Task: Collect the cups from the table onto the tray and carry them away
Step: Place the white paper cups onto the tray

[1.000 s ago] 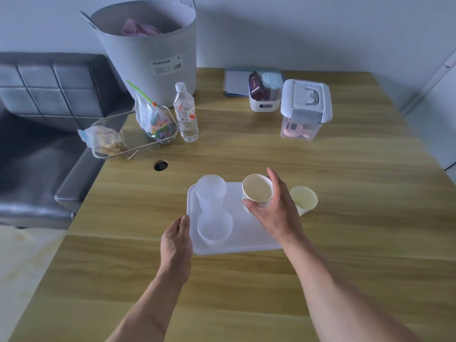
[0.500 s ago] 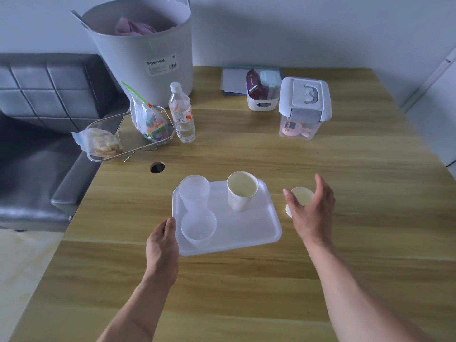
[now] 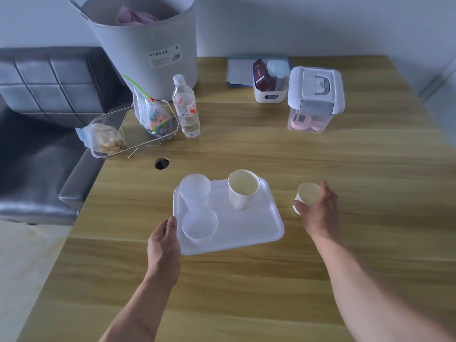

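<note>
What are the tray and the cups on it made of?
The tray looks like smooth white plastic with a moulded rim. Two cups seem frosted, see-through plastic. The third cup looks like matte white paper with a rolled lip, probably.

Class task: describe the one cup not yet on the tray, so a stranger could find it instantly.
Start at the white tray on the wooden table. Just off its right edge stands a paper cup, with the right hand curled around it. Unlike the three cups on the tray, it stands directly on the wood.
</note>
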